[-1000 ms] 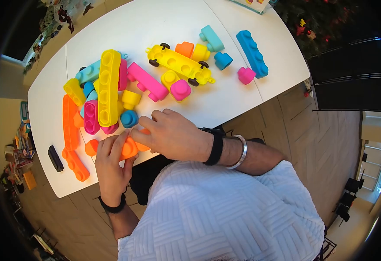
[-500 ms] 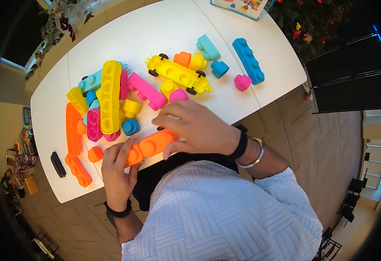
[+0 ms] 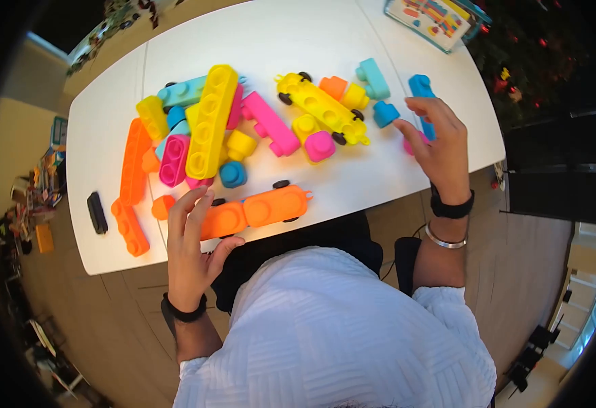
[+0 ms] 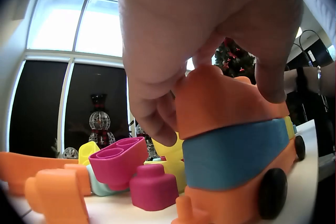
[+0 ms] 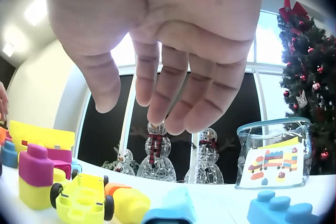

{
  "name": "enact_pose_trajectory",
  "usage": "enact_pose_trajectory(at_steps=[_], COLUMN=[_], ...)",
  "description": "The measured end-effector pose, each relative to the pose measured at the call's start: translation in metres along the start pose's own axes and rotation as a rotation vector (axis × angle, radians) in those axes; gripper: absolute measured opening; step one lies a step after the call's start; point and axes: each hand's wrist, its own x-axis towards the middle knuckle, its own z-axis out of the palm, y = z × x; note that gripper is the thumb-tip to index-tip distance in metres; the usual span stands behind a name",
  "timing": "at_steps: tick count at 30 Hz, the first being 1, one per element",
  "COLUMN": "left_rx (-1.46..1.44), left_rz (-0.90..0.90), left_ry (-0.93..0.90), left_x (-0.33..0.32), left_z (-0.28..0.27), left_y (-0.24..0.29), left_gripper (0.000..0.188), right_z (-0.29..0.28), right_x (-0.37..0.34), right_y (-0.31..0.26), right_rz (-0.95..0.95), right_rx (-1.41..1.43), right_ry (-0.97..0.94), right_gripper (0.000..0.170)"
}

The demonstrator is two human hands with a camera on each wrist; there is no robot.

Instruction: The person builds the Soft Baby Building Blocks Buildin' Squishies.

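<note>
A wheeled toy car (image 4: 273, 193) built of stacked blocks stands at the table's near edge: an orange base, a blue middle (image 4: 231, 155) and orange blocks (image 3: 274, 206) on top. My left hand (image 3: 193, 238) is at its left end, fingers on the far side and thumb on the near side, spread apart. My right hand (image 3: 445, 149) hovers at the table's right side, empty, with fingers relaxed. It partly covers a long blue block (image 3: 420, 86) and a small pink block (image 3: 408, 145). A small blue block (image 3: 385, 113) lies just left of its fingertips.
A yellow wheeled base (image 3: 322, 109) lies mid-table. Left of it are a pink block (image 3: 271, 124), a long yellow block (image 3: 213, 122) on a pile, and orange blocks (image 3: 133, 163). A black case (image 3: 97, 212) lies at the left edge, a clear picture bag (image 5: 273, 155) at the far right.
My right hand has left the orange-topped car and moved right and away from me, over the long blue block. My left hand has loosened beside the car. The head view has shifted.
</note>
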Motion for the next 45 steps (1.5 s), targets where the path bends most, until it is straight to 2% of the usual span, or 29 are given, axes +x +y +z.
enact_pose_trajectory(at_steps=[3, 4, 5, 9, 12, 14, 18, 21, 24, 26, 28, 29, 31, 33, 34, 36, 39, 45], left_rx=[-0.006, -0.008, 0.016, -0.028, -0.042, -0.125, -0.188, -0.203, -0.215, -0.204, -0.208, -0.185, -0.200, -0.215, -0.208, -0.210, -0.194, -0.188], left_rz=[0.017, 0.021, -0.005, -0.007, -0.015, -0.009, -0.024, -0.029, -0.052, -0.064, -0.048, -0.054, -0.022, -0.098, -0.110, -0.099, -0.101, -0.115], left_ry=[0.021, 0.065, 0.082, 0.066, 0.102, 0.079, 0.083, 0.098, 0.095, 0.089, 0.074, 0.076, 0.060, 0.093, 0.115, 0.095, 0.075, 0.037], left_x=[-0.004, -0.003, -0.003, -0.003, -0.009, -0.011, -0.012, -0.010, -0.009, -0.008, -0.006, -0.006, -0.005, -0.007, -0.007, -0.006, -0.004, -0.001], left_z=[-0.016, -0.020, -0.022, -0.034, -0.027, -0.023, -0.021, -0.023, -0.020, -0.019, -0.017, -0.017, -0.015, -0.013, -0.011, -0.012, -0.012, -0.012], left_y=[-0.006, -0.005, -0.006, -0.002, -0.009, -0.012, -0.014, -0.014, -0.013, -0.010, -0.008, -0.007, -0.004, -0.004, -0.004, -0.004, -0.004, 0.000], left_gripper=[0.086, 0.077, 0.077, 0.046, 0.038, 0.032, 0.030, 0.030, 0.031, 0.032, 0.032, 0.033, 0.032, 0.032, 0.029, 0.029, 0.028, 0.029], right_z=[0.015, 0.023, 0.030, 0.059, 0.062, 0.063, 0.063, 0.045, 0.032, 0.031, 0.032, 0.035, 0.043, 0.040, 0.036, 0.029, 0.028, 0.033], right_x=[-0.001, -0.003, -0.005, -0.011, -0.009, -0.008, -0.010, -0.001, 0.006, 0.003, -0.002, -0.002, -0.009, -0.009, -0.009, -0.008, -0.013, -0.017], right_y=[0.011, 0.015, 0.019, 0.042, 0.066, 0.070, 0.077, 0.044, -0.009, -0.041, -0.068, -0.076, -0.085, -0.094, -0.095, -0.098, -0.098, -0.114], right_rz=[0.000, 0.005, -0.022, 0.040, -0.010, 0.073, 0.089, -0.025, 0.023, -0.074, -0.175, -0.281, -0.300, -0.358, -0.335, -0.372, -0.429, -0.335], right_rx=[0.000, -0.025, 0.001, -0.336, -0.313, -0.294, -0.408, -0.306, -0.011, 0.260, 0.329, 0.322, 0.409, 0.328, 0.308, 0.411, 0.418, 0.437], right_ry=[-0.084, -0.127, -0.137, -0.274, -0.308, -0.226, -0.205, -0.135, -0.115, -0.177, -0.285, -0.305, -0.397, -0.512, -0.497, -0.613, -0.543, -0.490], right_gripper=[0.033, 0.035, 0.035, 0.049, 0.051, 0.047, 0.046, 0.045, 0.037, 0.046, 0.044, 0.041, 0.037, 0.032, 0.032, 0.027, 0.033, 0.034])
